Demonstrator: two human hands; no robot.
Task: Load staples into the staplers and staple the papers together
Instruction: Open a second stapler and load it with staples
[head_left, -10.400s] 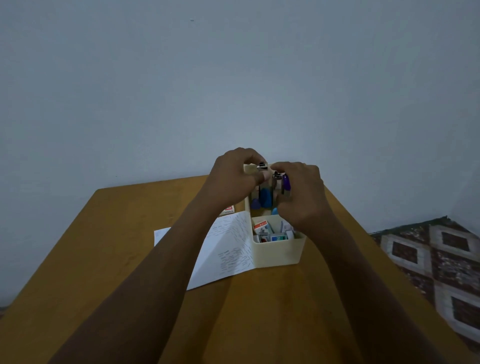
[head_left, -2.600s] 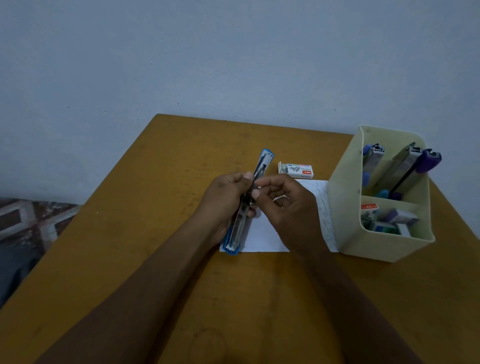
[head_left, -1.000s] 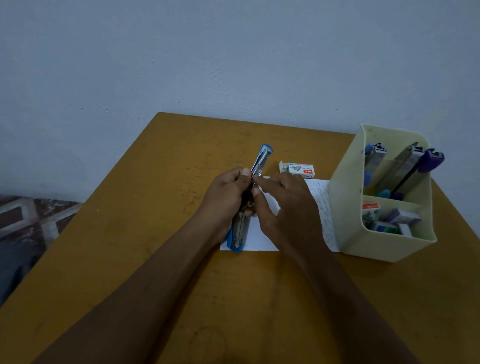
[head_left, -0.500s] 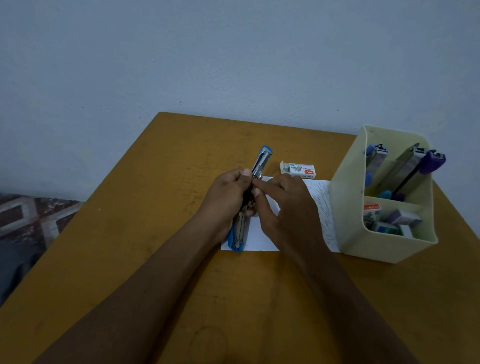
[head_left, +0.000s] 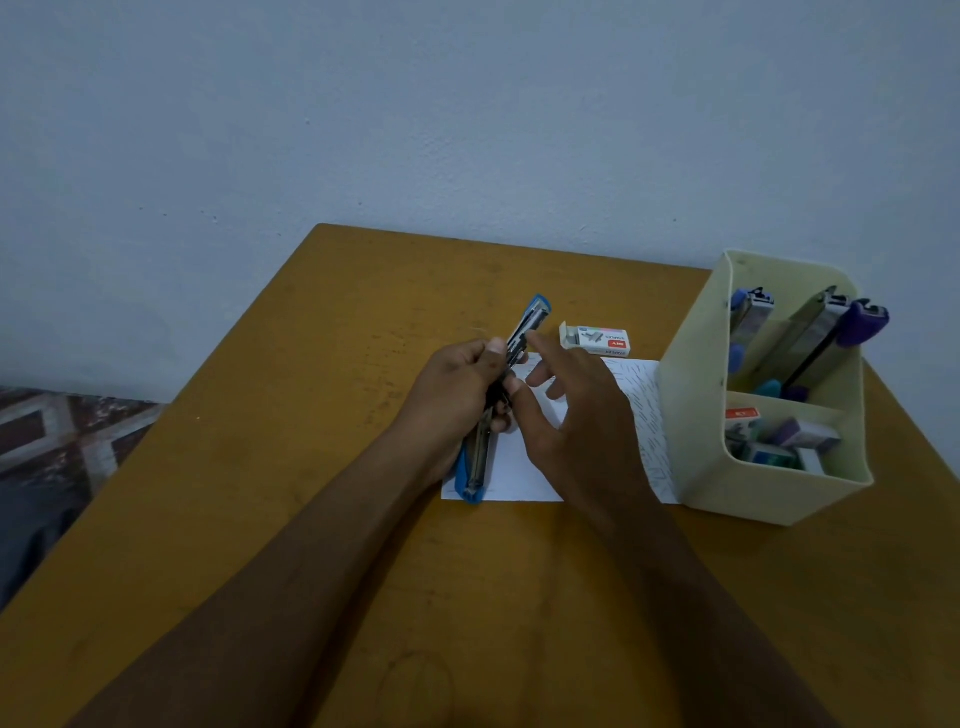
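My left hand (head_left: 457, 387) grips a blue stapler (head_left: 475, 467) folded open, its metal magazine pointing away toward the wall. My right hand (head_left: 574, 415) hovers just right of it with fingers spread and relaxed, the index tip near the magazine and the thumb close to the stapler's middle. Under both hands lies a white printed paper (head_left: 644, 415) on the wooden table (head_left: 311, 467). A small staple box (head_left: 597, 339) with its flap open lies just beyond the paper.
A cream organiser (head_left: 696, 415) stands at the right, with more staplers (head_left: 831, 332) upright in its back compartment and small staple boxes (head_left: 795, 441) in the front one. The table's left edge drops to a patterned floor (head_left: 52, 431). A wall runs behind.
My right hand's fingers have lifted off the stapler's magazine and spread apart. The left hand keeps its grip on the opened stapler, which has hardly moved.
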